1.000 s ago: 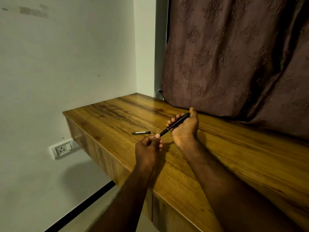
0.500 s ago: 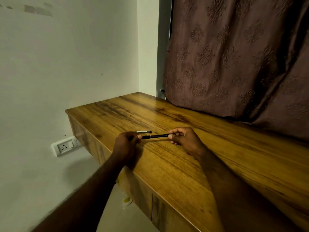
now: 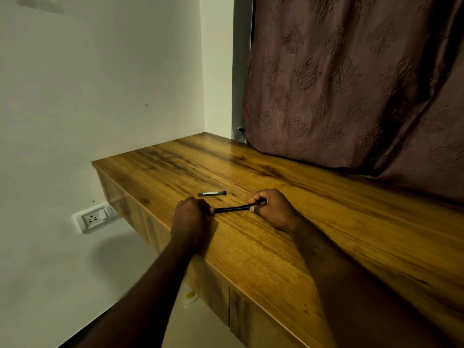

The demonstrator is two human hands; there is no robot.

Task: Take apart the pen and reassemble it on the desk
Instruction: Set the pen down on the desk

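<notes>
A slim black pen body point(image 3: 234, 209) lies almost level just above the wooden desk point(image 3: 288, 237), held at both ends. My left hand point(image 3: 192, 217) pinches its left tip near the desk's front edge. My right hand point(image 3: 272, 209) grips its right end with thumb and fingers. The pen's dark cap point(image 3: 211, 193), with a pale clip, lies loose on the desk just behind the two hands. The pen's tip is hidden inside my left fingers.
A brown patterned curtain point(image 3: 351, 84) hangs over the desk's back edge. A white wall with a socket point(image 3: 94, 218) stands to the left, below desk height. The desk front drops to the floor under my left forearm.
The pen has come down from a raised, tilted hold to nearly flat over the desk. Both hands moved left and lower, keeping hold of its ends. The cap has not moved.
</notes>
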